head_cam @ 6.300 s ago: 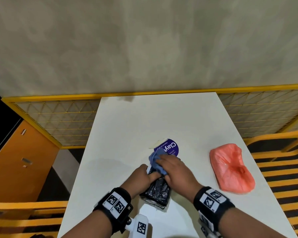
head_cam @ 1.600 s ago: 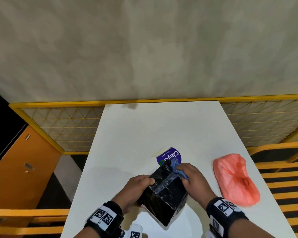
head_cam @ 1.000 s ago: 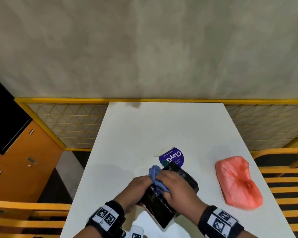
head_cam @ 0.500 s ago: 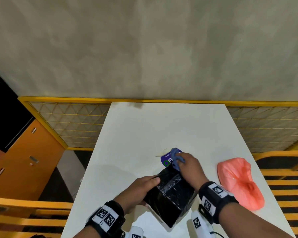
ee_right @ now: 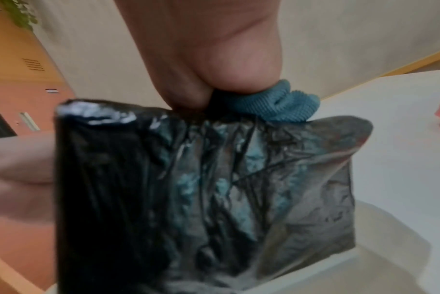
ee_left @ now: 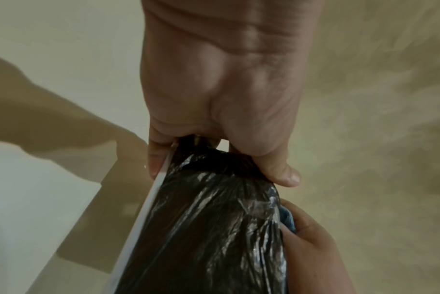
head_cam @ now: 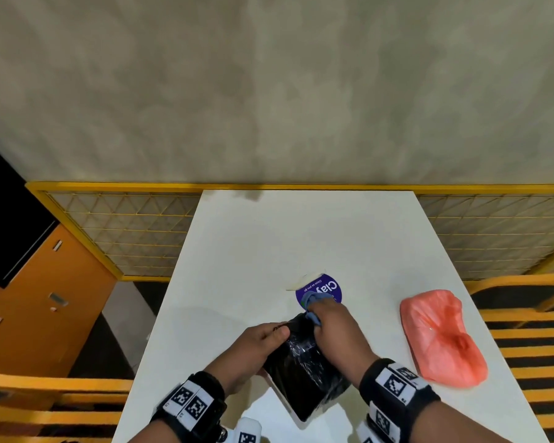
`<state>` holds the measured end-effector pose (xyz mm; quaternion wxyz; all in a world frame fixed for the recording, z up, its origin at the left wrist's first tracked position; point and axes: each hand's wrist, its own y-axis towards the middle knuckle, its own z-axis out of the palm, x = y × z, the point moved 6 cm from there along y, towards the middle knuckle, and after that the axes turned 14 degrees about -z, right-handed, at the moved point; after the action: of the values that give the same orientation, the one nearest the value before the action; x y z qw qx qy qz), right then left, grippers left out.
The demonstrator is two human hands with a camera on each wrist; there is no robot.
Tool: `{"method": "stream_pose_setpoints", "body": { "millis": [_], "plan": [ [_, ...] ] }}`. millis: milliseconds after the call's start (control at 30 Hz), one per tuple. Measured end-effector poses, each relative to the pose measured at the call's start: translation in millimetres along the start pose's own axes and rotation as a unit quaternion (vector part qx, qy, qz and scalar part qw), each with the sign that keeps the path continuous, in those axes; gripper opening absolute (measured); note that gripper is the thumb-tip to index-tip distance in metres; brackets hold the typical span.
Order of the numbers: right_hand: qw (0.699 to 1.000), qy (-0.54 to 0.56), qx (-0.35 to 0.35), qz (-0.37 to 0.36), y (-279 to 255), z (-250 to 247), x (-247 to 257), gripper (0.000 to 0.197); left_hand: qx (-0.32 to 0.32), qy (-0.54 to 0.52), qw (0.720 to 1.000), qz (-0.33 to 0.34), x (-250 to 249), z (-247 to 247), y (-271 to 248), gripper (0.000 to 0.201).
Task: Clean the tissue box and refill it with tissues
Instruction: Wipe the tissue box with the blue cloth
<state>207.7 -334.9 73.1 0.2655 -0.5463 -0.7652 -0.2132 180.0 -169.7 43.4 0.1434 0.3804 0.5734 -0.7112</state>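
A black tissue box (head_cam: pixel 303 372) wrapped in shiny crinkled film (ee_left: pixel 214 228) (ee_right: pixel 188 189) is tilted up off the white table (head_cam: pixel 269 238). My left hand (head_cam: pixel 259 343) grips its left far end, thumb on top and fingers underneath (ee_left: pixel 214 123). My right hand (head_cam: pixel 333 324) holds a bunched blue cloth (head_cam: pixel 312 302) (ee_right: pixel 284 105) and presses it against the box's far right edge. A round purple pack (head_cam: pixel 322 287) lies just beyond the cloth.
A pink plastic bag (head_cam: pixel 442 337) lies on the table to the right. A yellow mesh railing (head_cam: pixel 125 231) runs behind the table, with an orange cabinet (head_cam: pixel 39 302) at the left and orange slatted seating (head_cam: pixel 531 346) at the right.
The right hand with the cloth has swept back and forth over the box, and since half a second ago it has drawn back slightly toward me along the right edge. The left hand keeps its grip.
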Motion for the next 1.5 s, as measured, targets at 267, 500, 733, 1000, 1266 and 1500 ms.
{"method": "stream_pose_setpoints", "body": {
  "millis": [267, 500, 733, 1000, 1266, 1500],
  "plan": [
    [0.998, 0.033, 0.005, -0.047, 0, 5, 37, 0.015, 0.0, 0.002, 1.0, 0.002, 5, -1, 5, 0.027],
    [0.963, 0.25, -0.099, 0.012, -13, -29, 46, 0.023, -0.011, -0.009, 1.0, 0.002, 15, -4, 5, 0.028],
    [0.992, 0.081, -0.094, -0.007, -42, -52, 3, 0.023, -0.01, -0.002, 1.0, 0.015, 10, 9, 6, 0.026],
    [0.988, 0.002, -0.028, -0.15, -47, 7, 39, 0.036, -0.017, 0.018, 0.999, 0.024, 9, 0, 12, 0.026],
    [0.996, -0.036, -0.067, -0.055, -64, -15, -40, 0.031, -0.033, 0.021, 0.999, 0.009, 19, -2, 11, 0.032],
    [0.99, -0.016, -0.119, 0.078, -68, -31, -99, 0.022, -0.034, 0.019, 0.999, 0.011, 16, -2, 8, 0.027]
  ]
}}
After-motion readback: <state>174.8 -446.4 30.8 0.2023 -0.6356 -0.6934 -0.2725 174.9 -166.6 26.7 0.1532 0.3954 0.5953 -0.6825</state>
